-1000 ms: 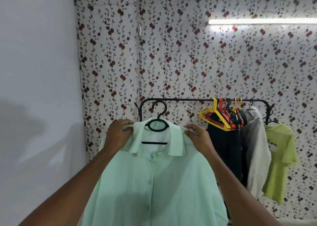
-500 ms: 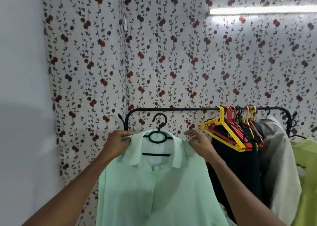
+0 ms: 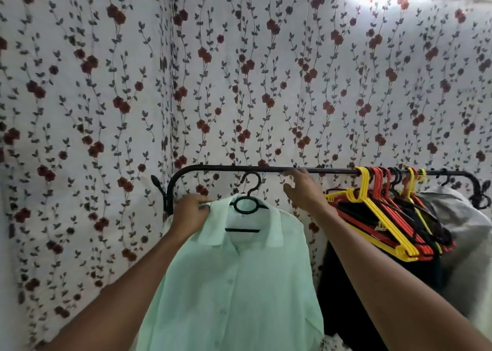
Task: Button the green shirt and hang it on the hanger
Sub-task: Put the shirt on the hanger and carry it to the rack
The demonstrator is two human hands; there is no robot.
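The pale green shirt (image 3: 234, 278) is buttoned down its front and sits on a black hanger (image 3: 246, 204). The hanger's hook is just under the black rail (image 3: 266, 168), apart from it. My left hand (image 3: 190, 213) grips the shirt's left shoulder at the collar and holds it up. My right hand (image 3: 302, 188) has left the shirt; its fingers reach up to the rail and touch it, just right of the hook.
Yellow, red and black empty hangers (image 3: 378, 212) crowd the rail's right half. Dark clothes (image 3: 372, 292) and a grey garment (image 3: 460, 241) hang below them. The rail's left end (image 3: 170, 191) bends down by the corner of the flowered wall.
My right hand let go of the shirt's right shoulder and rose to the rail. The shirt on its hanger came closer to the rail, held by my left hand alone.
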